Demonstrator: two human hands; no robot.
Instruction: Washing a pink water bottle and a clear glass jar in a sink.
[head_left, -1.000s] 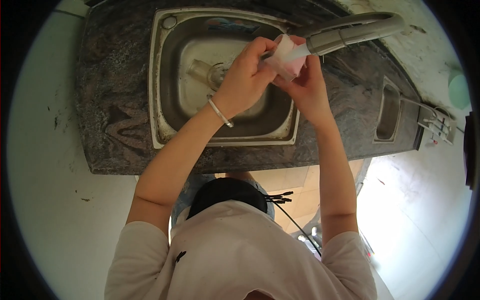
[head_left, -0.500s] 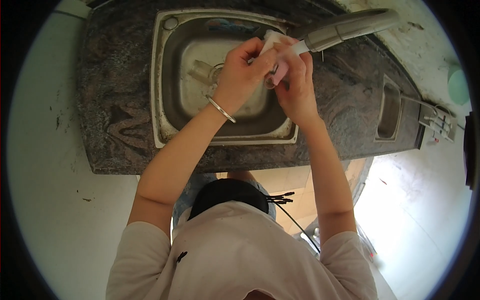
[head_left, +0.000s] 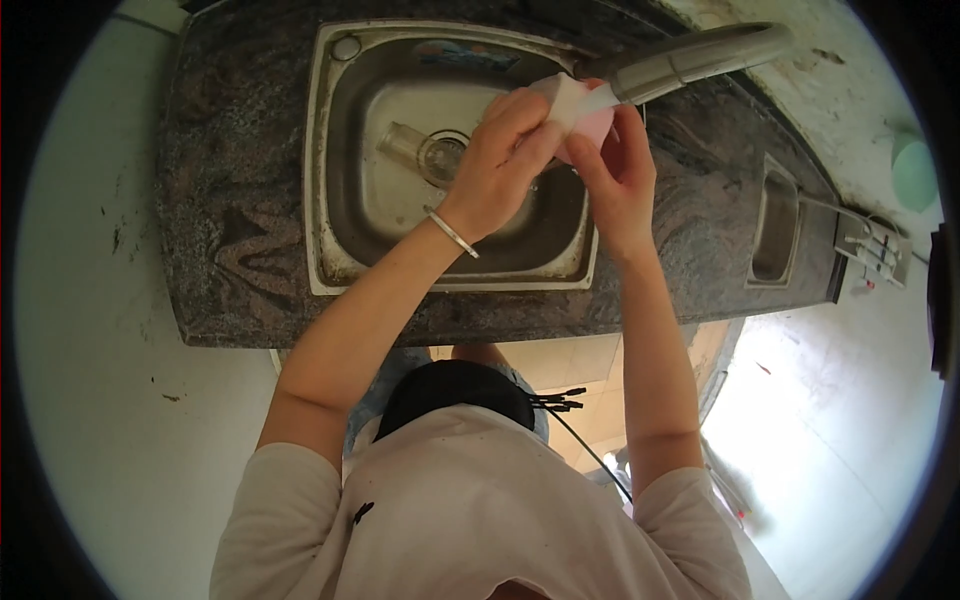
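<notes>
A soft pale pink and white cloth [head_left: 590,125] is spread between my two hands under the faucet [head_left: 690,65], and a whitish stream of water runs onto it. My left hand [head_left: 503,160] is closed on its left side, fingers bent and thumb pressed in. On the other edge my right hand [head_left: 622,180] grips with the thumb in front; its other fingers are partly hidden behind the cloth. A clear glass [head_left: 402,145] lies on its side in the metal sink [head_left: 350,225], beside the round drain [head_left: 443,158].
The sink is set into a dark marbled countertop [head_left: 235,200]. A small metal basin [head_left: 777,225] sits farther right. Beyond it are a white holder with thin fittings [head_left: 875,245] and a green rounded object [head_left: 914,172] by the wall.
The cloth was bunched between my fingers and is now spread wider. My right hand has shifted a little right and turned. More of the drain shows beside my left hand.
</notes>
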